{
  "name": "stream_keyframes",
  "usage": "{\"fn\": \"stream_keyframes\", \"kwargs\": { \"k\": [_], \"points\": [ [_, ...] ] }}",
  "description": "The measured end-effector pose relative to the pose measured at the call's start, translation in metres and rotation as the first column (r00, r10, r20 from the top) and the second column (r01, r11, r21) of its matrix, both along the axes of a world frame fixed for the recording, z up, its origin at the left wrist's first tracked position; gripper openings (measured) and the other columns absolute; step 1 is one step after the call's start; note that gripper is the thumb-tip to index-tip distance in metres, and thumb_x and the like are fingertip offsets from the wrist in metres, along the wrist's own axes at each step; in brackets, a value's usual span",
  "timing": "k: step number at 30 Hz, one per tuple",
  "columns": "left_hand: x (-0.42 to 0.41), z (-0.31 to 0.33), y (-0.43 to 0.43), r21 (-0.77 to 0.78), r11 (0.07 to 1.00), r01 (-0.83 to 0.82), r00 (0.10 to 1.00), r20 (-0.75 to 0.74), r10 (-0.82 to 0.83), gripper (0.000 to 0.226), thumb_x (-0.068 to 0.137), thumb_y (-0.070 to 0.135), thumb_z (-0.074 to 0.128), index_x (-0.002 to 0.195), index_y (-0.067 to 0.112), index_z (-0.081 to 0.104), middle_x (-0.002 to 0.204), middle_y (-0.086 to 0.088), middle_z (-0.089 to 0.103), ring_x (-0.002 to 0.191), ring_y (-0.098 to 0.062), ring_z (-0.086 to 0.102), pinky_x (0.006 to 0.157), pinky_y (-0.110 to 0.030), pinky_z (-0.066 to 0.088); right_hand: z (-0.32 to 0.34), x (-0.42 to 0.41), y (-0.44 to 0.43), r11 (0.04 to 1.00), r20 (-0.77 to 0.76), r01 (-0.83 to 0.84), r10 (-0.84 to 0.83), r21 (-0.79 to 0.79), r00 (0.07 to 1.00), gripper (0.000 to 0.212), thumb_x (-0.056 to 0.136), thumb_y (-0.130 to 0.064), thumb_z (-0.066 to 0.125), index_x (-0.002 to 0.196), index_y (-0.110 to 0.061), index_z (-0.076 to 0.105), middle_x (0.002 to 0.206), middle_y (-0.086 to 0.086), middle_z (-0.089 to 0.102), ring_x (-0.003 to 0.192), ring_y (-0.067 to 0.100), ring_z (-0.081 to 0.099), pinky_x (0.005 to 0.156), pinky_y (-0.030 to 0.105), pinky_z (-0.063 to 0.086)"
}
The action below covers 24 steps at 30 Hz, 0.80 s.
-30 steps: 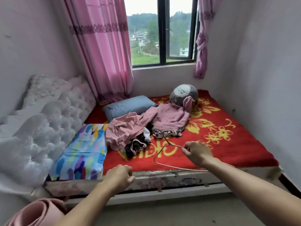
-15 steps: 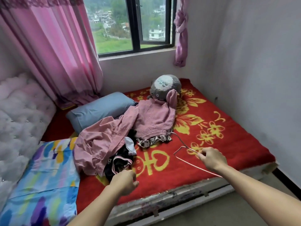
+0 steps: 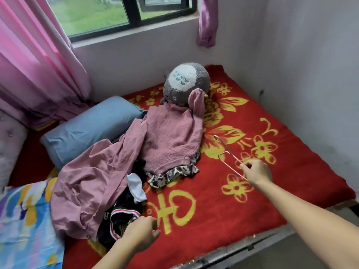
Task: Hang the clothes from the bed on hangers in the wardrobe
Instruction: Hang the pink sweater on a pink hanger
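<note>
At the foot of a bed [image 3: 291, 193] spread with a red and yellow blanket, a person leans in over a heap of clothes. The right hand [image 3: 256, 171] pinches a thin wire hanger [image 3: 227, 154] by one arm and holds it above the blanket, its hook pointing toward the wall, just right of the heap. Within the last second the view has closed in and tipped down, and the left hand [image 3: 139, 233] has travelled from the mattress edge to the near hem of a black garment with striped trim [image 3: 120, 216]. Its fingers are curled against the cloth, but whether they have caught hold of it cannot be told.

The heap is otherwise as it was: a pink top [image 3: 171, 140] lies flat with one sleeve up against a grey plush toy [image 3: 186, 82], a larger pink garment [image 3: 93, 183] is crumpled beside a blue pillow [image 3: 91, 129], and the black piece is tucked under both. The wardrobe is out of sight.

The reach suggests the black garment is the first to be hung; nothing is on the hanger yet.
</note>
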State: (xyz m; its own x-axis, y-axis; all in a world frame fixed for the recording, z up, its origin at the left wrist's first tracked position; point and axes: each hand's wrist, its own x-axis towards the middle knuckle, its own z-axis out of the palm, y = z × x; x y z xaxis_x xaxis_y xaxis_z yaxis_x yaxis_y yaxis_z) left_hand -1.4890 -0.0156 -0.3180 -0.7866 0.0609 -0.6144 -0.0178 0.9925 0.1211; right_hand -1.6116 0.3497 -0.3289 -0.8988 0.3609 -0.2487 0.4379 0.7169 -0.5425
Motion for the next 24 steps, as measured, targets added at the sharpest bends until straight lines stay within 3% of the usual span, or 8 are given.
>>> {"fn": "stream_keyframes", "kwargs": {
  "k": [3, 7, 12, 17, 20, 24],
  "points": [
    [-0.050, -0.025, 0.008, -0.024, 0.999, -0.024, 0.999, 0.047, 0.025, 0.023, 0.089, 0.046, 0.049, 0.092, 0.026, 0.058, 0.089, 0.003, 0.057, 0.094, -0.022, 0.060, 0.070, -0.032, 0.044, -0.036, -0.065, 0.003, 0.999, -0.004, 0.006, -0.006, 0.047, 1.000, 0.020, 0.090, -0.034, 0.060, 0.086, -0.020, 0.073, 0.082, 0.004, 0.071, 0.069, 0.024, 0.053, 0.061, 0.030, 0.041],
    [-0.104, -0.069, 0.025, 0.025, 0.998, -0.061, 0.997, 0.052, 0.060, 0.027, 0.093, 0.045, 0.048, 0.101, 0.023, 0.062, 0.101, -0.001, 0.065, 0.097, -0.023, 0.060, 0.069, -0.033, 0.042, -0.095, -0.129, -0.001, 0.996, 0.013, -0.055, 0.054, 0.072, 0.998, 0.020, 0.092, -0.033, 0.058, 0.094, -0.020, 0.073, 0.096, 0.007, 0.071, 0.087, 0.030, 0.062, 0.064, 0.029, 0.038],
    [-0.134, -0.142, 0.033, 0.068, 0.988, -0.140, 0.988, 0.079, 0.135, 0.027, 0.095, 0.044, 0.047, 0.106, 0.025, 0.062, 0.096, 0.004, 0.068, 0.092, -0.018, 0.062, 0.068, -0.033, 0.045, -0.202, -0.147, -0.020, 0.976, 0.254, -0.190, 0.158, 0.106, 0.954, 0.014, 0.088, -0.038, 0.063, 0.091, -0.029, 0.074, 0.097, 0.001, 0.072, 0.096, 0.028, 0.065, 0.068, 0.029, 0.039],
    [-0.142, -0.203, 0.016, 0.017, 0.986, -0.163, 0.977, 0.142, 0.159, 0.028, 0.095, 0.042, 0.046, 0.110, 0.023, 0.062, 0.099, 0.004, 0.066, 0.095, -0.017, 0.061, 0.069, -0.031, 0.046, -0.282, -0.123, -0.035, 0.943, 0.476, -0.308, 0.214, 0.126, 0.853, 0.013, 0.088, -0.035, 0.063, 0.096, -0.029, 0.071, 0.103, 0.000, 0.070, 0.103, 0.024, 0.062, 0.074, 0.030, 0.044],
    [-0.157, -0.228, -0.002, -0.009, 0.985, -0.174, 0.978, 0.117, 0.174, 0.027, 0.095, 0.039, 0.045, 0.110, 0.023, 0.061, 0.105, 0.004, 0.063, 0.095, -0.017, 0.061, 0.070, -0.032, 0.045, -0.294, -0.122, -0.046, 0.889, 0.406, -0.410, 0.305, 0.202, 0.862, 0.024, 0.089, -0.034, 0.059, 0.111, -0.028, 0.066, 0.112, 0.000, 0.061, 0.111, 0.023, 0.053, 0.084, 0.034, 0.047],
    [-0.207, -0.264, -0.026, 0.049, 0.969, -0.240, 0.962, -0.124, 0.245, 0.021, 0.092, 0.028, 0.052, 0.106, 0.015, 0.061, 0.100, -0.002, 0.051, 0.092, -0.025, 0.057, 0.072, -0.037, 0.047, -0.291, -0.161, -0.089, 0.822, 0.114, -0.529, 0.516, 0.213, 0.849, 0.022, 0.084, -0.027, 0.065, 0.104, -0.022, 0.069, 0.103, 0.000, 0.060, 0.102, 0.025, 0.055, 0.074, 0.036, 0.049]
  ]
}}
